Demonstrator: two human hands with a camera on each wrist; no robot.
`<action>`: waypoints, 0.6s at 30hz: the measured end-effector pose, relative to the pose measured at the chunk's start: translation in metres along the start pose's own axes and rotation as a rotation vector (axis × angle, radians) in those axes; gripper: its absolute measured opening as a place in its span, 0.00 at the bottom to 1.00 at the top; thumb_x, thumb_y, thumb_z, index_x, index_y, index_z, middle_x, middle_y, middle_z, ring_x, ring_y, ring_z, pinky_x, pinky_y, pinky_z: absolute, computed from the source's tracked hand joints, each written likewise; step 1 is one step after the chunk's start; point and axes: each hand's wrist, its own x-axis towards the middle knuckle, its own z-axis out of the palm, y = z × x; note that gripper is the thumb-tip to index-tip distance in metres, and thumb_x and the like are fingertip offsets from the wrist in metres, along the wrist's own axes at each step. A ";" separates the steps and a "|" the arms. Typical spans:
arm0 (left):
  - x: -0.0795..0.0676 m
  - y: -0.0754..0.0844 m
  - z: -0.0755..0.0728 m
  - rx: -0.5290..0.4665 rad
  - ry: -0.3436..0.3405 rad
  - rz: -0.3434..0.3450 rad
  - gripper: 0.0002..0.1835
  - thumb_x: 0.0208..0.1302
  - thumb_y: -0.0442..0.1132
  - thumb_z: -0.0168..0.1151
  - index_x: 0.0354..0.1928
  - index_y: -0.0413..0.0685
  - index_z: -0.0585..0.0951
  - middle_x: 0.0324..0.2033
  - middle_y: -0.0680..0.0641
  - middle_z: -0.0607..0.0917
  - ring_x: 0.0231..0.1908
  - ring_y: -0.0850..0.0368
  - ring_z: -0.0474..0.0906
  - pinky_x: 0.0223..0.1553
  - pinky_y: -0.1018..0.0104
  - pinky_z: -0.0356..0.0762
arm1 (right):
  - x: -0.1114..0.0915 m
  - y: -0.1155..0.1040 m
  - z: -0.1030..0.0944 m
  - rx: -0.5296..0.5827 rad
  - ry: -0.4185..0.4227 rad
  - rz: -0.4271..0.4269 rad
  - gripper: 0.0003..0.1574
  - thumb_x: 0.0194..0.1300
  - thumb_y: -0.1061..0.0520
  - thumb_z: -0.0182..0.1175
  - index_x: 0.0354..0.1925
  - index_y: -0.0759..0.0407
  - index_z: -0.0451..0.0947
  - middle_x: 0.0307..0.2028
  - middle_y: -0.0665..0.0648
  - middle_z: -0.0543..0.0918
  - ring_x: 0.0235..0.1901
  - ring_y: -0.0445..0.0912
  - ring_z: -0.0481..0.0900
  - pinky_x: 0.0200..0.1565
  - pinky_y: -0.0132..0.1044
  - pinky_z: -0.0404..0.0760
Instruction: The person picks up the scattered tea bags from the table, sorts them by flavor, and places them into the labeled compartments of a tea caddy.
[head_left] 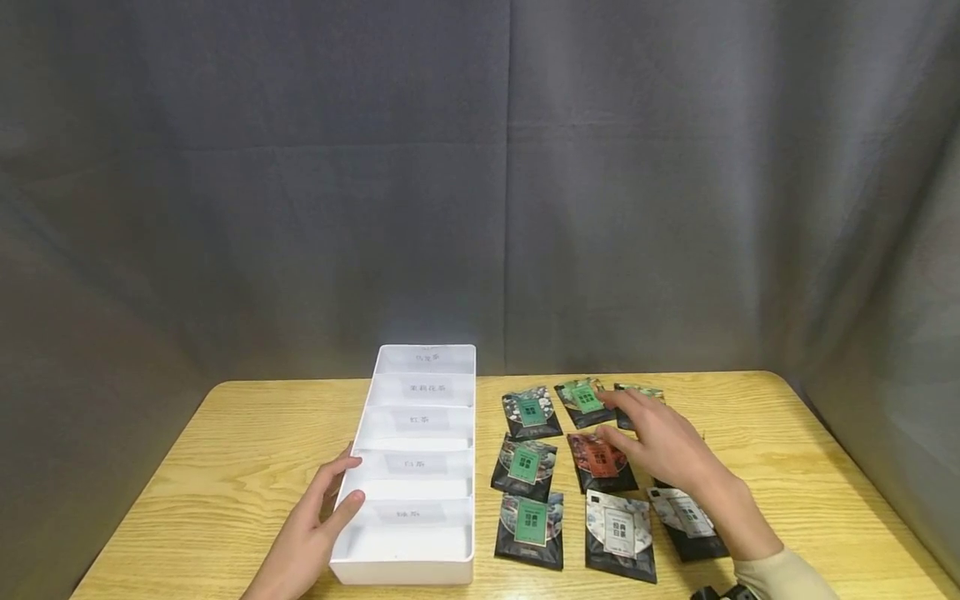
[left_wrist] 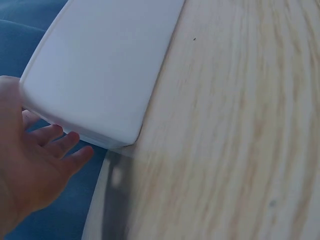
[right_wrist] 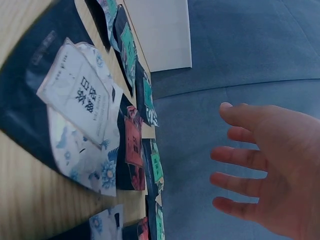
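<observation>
A long white divided box [head_left: 402,570] with a paper label in each section stands on the table. My left hand [head_left: 306,527] is at its left side near the front, thumb and fingertips right at the rim. In the left wrist view, the fingers [left_wrist: 62,145] are loosely extended by the box's edge. Reaching over the tea packets, my right hand [head_left: 667,437] has relaxed, parted fingers and nothing in its grasp. Below it lie a red-labelled packet [head_left: 602,463] and a green-labelled one [head_left: 583,402]; it partly covers another packet [head_left: 639,390] at the back.
Right of the box lie packets with green labels, among them a front one [head_left: 529,533], a middle one [head_left: 523,465] and a back one [head_left: 531,412]. Two white-labelled packets [head_left: 619,535] are at the front right. A grey curtain [head_left: 480,183] hangs behind the wooden table [head_left: 202,483].
</observation>
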 end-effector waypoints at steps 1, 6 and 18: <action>0.000 -0.001 0.000 -0.019 0.003 -0.005 0.22 0.76 0.51 0.51 0.67 0.56 0.67 0.77 0.41 0.54 0.75 0.35 0.51 0.73 0.37 0.54 | 0.001 -0.001 0.000 0.001 0.002 -0.002 0.32 0.70 0.43 0.61 0.66 0.55 0.73 0.61 0.62 0.78 0.57 0.61 0.79 0.53 0.61 0.80; -0.001 -0.004 0.000 -0.098 0.005 -0.022 0.18 0.77 0.44 0.51 0.65 0.55 0.71 0.78 0.42 0.54 0.76 0.37 0.47 0.74 0.43 0.49 | 0.007 -0.003 0.003 -0.001 0.005 -0.011 0.30 0.69 0.45 0.62 0.65 0.55 0.74 0.59 0.60 0.80 0.56 0.59 0.80 0.53 0.60 0.80; 0.001 -0.003 -0.001 -0.076 -0.010 -0.047 0.32 0.77 0.50 0.49 0.78 0.57 0.55 0.78 0.41 0.51 0.77 0.41 0.47 0.73 0.50 0.51 | 0.021 0.004 0.007 0.058 -0.023 -0.010 0.28 0.71 0.45 0.60 0.64 0.56 0.75 0.61 0.61 0.79 0.58 0.58 0.79 0.54 0.59 0.80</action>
